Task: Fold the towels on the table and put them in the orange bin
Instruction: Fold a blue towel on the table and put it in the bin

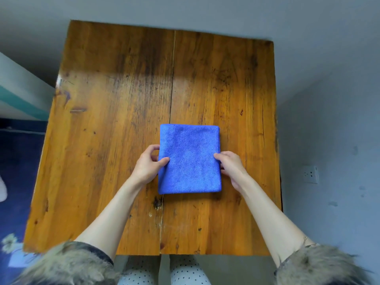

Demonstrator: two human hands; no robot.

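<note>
A blue towel (189, 159), folded into a neat rectangle, lies flat on the wooden table (115, 99) near its front middle. My left hand (149, 164) pinches the towel's left edge, thumb on top and fingers curled at the side. My right hand (231, 166) grips the right edge in the same way. Both forearms reach in from the bottom, with fur-trimmed sleeves at the elbows. No orange bin is in view.
The table's far and left parts show bare worn wood. A grey wall with a white socket (311, 174) stands to the right. Dark blue patterned floor (16, 182) lies to the left. Dotted trousers (162, 270) show below the table's front edge.
</note>
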